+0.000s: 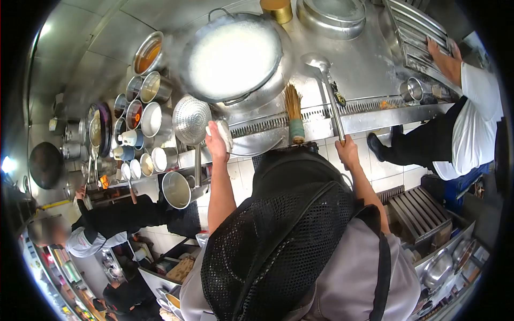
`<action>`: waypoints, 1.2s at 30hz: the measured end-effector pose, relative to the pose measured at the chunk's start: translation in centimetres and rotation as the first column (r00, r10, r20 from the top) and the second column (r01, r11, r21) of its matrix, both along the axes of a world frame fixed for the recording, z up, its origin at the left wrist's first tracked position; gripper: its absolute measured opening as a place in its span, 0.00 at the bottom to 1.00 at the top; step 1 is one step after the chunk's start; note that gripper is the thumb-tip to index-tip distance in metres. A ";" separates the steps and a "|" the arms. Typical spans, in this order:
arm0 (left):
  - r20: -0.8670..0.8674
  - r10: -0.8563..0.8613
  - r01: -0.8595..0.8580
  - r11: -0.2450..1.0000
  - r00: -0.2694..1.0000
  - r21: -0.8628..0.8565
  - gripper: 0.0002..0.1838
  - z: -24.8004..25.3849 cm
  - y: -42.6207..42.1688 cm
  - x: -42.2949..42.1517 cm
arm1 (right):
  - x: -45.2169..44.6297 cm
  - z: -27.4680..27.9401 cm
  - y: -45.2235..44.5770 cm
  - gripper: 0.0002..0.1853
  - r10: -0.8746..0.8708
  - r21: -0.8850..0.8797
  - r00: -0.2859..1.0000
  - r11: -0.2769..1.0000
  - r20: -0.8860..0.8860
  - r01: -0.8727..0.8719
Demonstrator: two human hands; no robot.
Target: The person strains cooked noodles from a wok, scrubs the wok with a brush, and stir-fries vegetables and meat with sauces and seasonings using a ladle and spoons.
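Note:
My right hand is wrapped round the long handle of a steel ladle, whose bowl rests over the stove top. My left hand is closed on a folded white cloth, beside a perforated skimmer. In front of me sits a large wok filled with white, foamy, steaming liquid. Between my hands a bundled bamboo brush lies at the stove's front edge, its bristles pointing away from me.
Steel pots of ingredients crowd the left side. A steel pot stands near my left forearm. One co-worker handles a metal rack at right; another works at left. A lidded pot stands at the back.

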State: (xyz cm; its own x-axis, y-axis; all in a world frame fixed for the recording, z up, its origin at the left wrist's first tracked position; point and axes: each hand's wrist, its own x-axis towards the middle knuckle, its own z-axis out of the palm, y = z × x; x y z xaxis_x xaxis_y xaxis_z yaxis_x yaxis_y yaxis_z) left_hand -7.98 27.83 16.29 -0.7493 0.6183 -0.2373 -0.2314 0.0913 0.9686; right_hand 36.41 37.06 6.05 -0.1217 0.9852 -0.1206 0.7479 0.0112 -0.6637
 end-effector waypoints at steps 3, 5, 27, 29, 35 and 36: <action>-0.013 0.035 -0.035 0.999 0.999 0.019 0.23 -0.6 0.2 0.4 | 0.5 0.6 0.5 0.19 -0.036 -0.155 0.995 0.988 -0.092 0.021; 0.284 0.040 -0.043 0.999 0.958 0.004 0.24 -0.9 -0.1 0.6 | 0.3 2.4 1.0 0.17 -0.073 -0.279 0.972 0.960 -0.224 0.008; 0.337 -0.005 -0.184 0.830 0.942 0.526 0.35 12.0 -0.8 10.6 | -12.5 19.5 3.7 0.10 0.685 0.073 0.581 0.672 -0.439 -0.737; 0.244 0.015 -0.159 0.797 0.970 0.583 0.31 13.7 0.9 12.5 | -16.0 21.7 2.6 0.11 0.828 0.136 0.466 0.524 -0.312 -0.841; 0.056 0.481 -0.442 0.746 0.875 0.499 0.19 15.7 -0.7 9.8 | -17.4 23.1 0.5 0.14 0.926 0.258 0.337 0.372 -0.171 -0.891; 0.075 0.471 -0.438 0.735 0.879 0.517 0.16 15.7 -1.6 9.0 | -16.1 22.7 0.3 0.14 0.932 0.216 0.319 0.351 -0.170 -0.911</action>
